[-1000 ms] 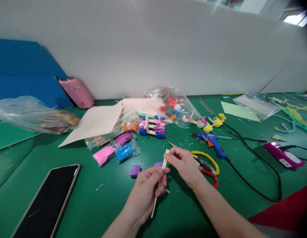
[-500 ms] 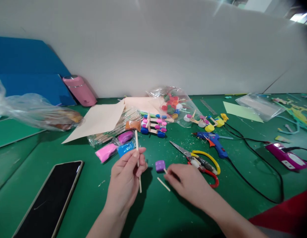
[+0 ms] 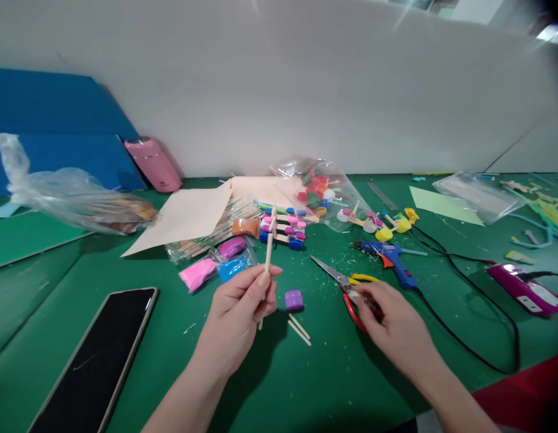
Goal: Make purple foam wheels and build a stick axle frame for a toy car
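My left hand [image 3: 245, 310] pinches a thin wooden stick [image 3: 269, 255], held nearly upright above the table. My right hand [image 3: 394, 316] is closed around the red and yellow handles of the scissors [image 3: 331, 272], whose blades point to the upper left and lie at the table. The fingers hide part of the handles. Between the hands sits a small purple block [image 3: 294, 299], perhaps clay. Two short cut pieces of stick [image 3: 299, 331] lie side by side just below it.
Packets of coloured clay [image 3: 198, 273], a bag of sticks [image 3: 202, 237] and small wheeled stick models [image 3: 283, 228] lie farther back. A blue glue gun [image 3: 391, 255] with a black cord rests to the right. A phone [image 3: 96, 361] occupies the left; a pink bottle [image 3: 153, 165] leans at the wall.
My right hand has let go of a short stick piece beside the other one and moved right onto the scissors' handles. My left hand, still with the stick, has shifted slightly right.
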Motion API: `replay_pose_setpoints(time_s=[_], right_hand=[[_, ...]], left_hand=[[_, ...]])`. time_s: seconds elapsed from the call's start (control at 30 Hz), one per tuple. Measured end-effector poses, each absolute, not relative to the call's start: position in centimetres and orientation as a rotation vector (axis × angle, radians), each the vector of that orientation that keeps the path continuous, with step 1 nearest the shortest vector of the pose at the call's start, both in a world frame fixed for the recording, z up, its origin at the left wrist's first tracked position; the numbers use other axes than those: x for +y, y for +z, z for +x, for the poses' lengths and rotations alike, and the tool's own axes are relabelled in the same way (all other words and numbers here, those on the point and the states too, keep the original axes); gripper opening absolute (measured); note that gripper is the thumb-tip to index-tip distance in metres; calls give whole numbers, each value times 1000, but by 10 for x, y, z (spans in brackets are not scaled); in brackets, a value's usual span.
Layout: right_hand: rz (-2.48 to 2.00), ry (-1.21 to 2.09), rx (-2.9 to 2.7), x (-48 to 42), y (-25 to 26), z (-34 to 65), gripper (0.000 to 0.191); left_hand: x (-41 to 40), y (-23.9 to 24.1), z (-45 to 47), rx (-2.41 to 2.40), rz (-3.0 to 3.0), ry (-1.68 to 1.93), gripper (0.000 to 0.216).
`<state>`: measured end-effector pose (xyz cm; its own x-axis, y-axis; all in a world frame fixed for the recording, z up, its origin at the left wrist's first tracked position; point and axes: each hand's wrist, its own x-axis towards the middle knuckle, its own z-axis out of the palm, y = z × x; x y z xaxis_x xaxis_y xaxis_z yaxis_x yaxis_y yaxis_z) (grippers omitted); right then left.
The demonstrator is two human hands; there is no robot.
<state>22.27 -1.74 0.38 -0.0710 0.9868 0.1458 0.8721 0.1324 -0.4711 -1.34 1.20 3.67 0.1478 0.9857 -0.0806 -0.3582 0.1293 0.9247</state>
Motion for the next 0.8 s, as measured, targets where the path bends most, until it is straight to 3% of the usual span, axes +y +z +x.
replay_pose_setpoints(time_s=[0.1, 0.27, 0.5, 0.8], right_hand=[[-1888, 281, -1966, -24, -8, 249, 29], [-2040, 435, -2103, -21, -15, 261, 46], [-2132, 489, -2013, -3, -9, 263, 31], [-1698, 831, -1871, -26, 9, 235, 38]], left_hand=[[16, 38, -15, 978, 1127, 1156, 15], [20, 42, -12, 1227, 1409, 1081, 16], [18, 28, -11, 1061, 1132, 1033, 20], [16, 16, -9, 1046, 1029, 1101, 19]])
